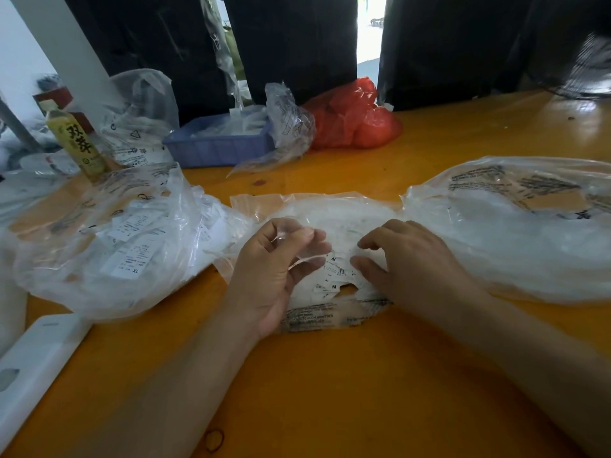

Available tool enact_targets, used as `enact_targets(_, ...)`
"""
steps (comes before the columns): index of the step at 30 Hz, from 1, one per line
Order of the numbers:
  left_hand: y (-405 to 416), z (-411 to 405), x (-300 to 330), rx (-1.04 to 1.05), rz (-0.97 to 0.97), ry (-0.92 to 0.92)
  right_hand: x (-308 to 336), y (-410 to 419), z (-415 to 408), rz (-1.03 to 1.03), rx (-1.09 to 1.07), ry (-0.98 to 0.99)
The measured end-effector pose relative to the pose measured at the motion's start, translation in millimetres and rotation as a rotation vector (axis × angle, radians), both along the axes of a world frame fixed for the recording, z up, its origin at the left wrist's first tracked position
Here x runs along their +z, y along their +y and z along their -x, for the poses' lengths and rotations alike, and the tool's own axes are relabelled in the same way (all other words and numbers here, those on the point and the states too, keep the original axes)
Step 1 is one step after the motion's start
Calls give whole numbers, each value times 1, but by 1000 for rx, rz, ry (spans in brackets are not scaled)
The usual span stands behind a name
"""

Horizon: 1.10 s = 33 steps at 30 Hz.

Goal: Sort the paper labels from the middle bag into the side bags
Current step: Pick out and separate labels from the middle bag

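Note:
A clear middle bag (334,213) lies on the orange table, with small white paper labels (332,276) marked M showing at its mouth. My left hand (274,269) pinches the bag's upper plastic film and lifts it. My right hand (406,259) rests palm down on the labels, fingers spread and curled, touching them. The left side bag (109,239) holds many labels, one marked XL. On the right, the other side bag (515,226) looks cloudy, and I cannot make out its contents.
At the back stand a blue tray (218,143) with plastic in it, a red bag (353,117), a drink bottle (76,140) and further clear bags. A white flat device (33,365) lies at the near left. A rubber band (215,439) lies near the front edge.

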<state>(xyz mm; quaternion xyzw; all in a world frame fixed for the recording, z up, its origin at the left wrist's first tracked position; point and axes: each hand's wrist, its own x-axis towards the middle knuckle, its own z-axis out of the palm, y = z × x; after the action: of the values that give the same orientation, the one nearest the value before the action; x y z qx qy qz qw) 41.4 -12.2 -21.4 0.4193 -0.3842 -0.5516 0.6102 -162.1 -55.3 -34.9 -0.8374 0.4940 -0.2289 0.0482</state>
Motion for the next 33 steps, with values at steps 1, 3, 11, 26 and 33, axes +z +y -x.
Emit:
enact_targets(1, 1, 0, 0, 1, -13, -17, -2, -1, -1, -40, -24, 67)
enact_targets(3, 2, 3, 0, -2, -29, -56, -6, -2, -3, -88, -40, 115)
enact_targets(11, 2, 7, -6, 9, -31, -99, 7, 0, 1, -156, -79, -360)
enact_targets(26, -1, 8, -10, 19, -57, -82, 16, -1, 10, -392, -18, -1018)
enact_targets(33, 2, 7, -13, -1, 45, -257, 16, 0, 9, -225, 77, -982)
